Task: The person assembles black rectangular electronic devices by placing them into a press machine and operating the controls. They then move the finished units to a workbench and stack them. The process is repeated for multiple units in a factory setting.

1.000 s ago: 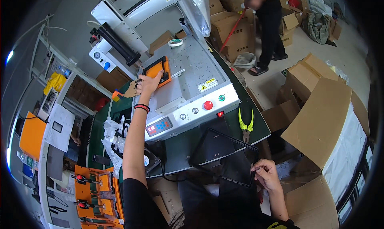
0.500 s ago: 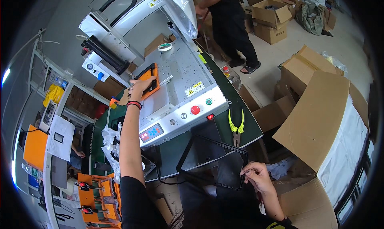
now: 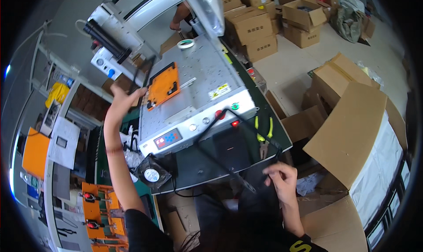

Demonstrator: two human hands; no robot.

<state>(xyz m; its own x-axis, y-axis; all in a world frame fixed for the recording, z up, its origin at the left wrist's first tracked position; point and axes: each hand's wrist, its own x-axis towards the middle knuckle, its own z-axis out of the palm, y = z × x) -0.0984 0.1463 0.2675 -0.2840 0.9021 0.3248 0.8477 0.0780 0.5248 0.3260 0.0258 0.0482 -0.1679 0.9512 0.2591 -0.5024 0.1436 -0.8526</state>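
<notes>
My left hand is closed on a thin black frame, smeared by motion, at the left edge of the machine bed. Just right of it lies an orange fixture plate with black clips, on the bed of a white benchtop machine. My right hand, fingers pinched, grips another black rectangular frame by its right side. That frame is held tilted over the bench's front edge, across the machine's front panel. Yellow-handled pliers lie behind it on the green bench.
A small fan sits at the bench's front left. A tape roll rests on the far bed. The machine's black cylinder hangs at the left. An open carton stands at right; another person's hand shows behind the machine.
My left hand has moved left off the orange plate, carrying the thin black frame. The frame in my right hand has risen and tilted. The other person has moved left behind the machine.
</notes>
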